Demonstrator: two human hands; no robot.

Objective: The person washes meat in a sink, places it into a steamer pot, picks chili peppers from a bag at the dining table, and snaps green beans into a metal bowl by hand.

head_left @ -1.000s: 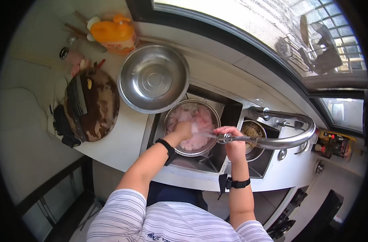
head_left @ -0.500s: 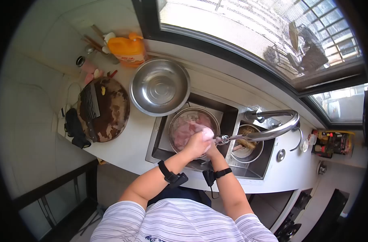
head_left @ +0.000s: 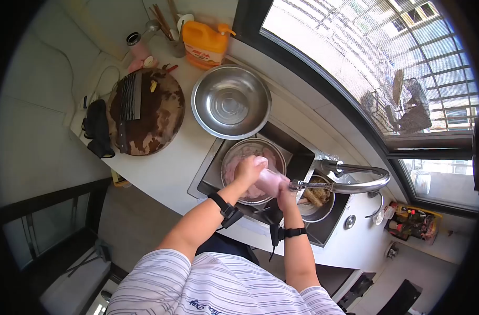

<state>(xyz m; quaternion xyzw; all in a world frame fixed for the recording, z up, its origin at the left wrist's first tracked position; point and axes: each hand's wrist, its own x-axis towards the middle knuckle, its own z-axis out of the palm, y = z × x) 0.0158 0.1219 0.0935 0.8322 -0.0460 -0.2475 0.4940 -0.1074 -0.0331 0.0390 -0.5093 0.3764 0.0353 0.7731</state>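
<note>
My left hand [head_left: 248,171] is closed on one end of a pale pink, smooth-looking piece [head_left: 270,181]; it could be raw meat or a thin bag, I cannot tell which. At its other end, close by the faucet spout [head_left: 297,185], my right hand [head_left: 286,195] grips it. The piece is stretched over a metal bowl [head_left: 224,157] in the left sink basin [head_left: 208,181]. Pink raw meat [head_left: 273,156] lies in that bowl, partly covered by my left hand and forearm.
A metal pot [head_left: 323,216] with a brownish scrubber [head_left: 318,197] occupies the right basin. On the counter are an empty steel basin [head_left: 231,100], a round chopping board [head_left: 160,113] with a cleaver [head_left: 129,100], and an orange jug [head_left: 205,44]. The faucet [head_left: 373,181] arches over the sink.
My hands have moved apart, with the pale pink piece now stretched between them. My left hand has gone up and left. The whole view has shifted and turned.
</note>
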